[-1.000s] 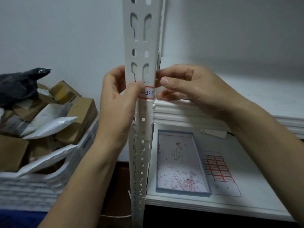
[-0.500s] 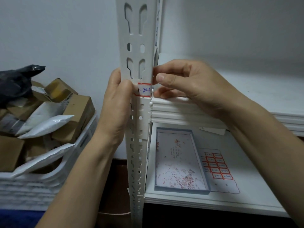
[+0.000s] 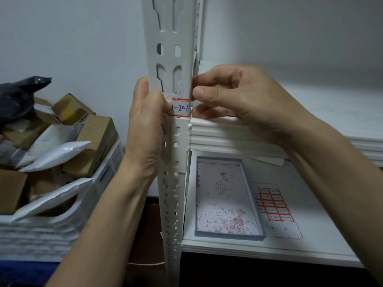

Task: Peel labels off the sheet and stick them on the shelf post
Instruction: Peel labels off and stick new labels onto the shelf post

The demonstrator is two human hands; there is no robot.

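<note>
Here left hand (image 3: 145, 125) grips the shelf post (image 3: 172, 48), thumb hiding the label (image 3: 180, 108)'s start; right hand (image 3: 234, 100) pinches its end; parcel crate (image 3: 41, 235) stands left.

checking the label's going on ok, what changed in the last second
Barely anything. The left hand seems to have eased its thumb slightly left on the label, uncovering a little more writing. The right hand still pinches the right edge of the shelf post beside it. The label sheet and shallow box stayed put.
</note>
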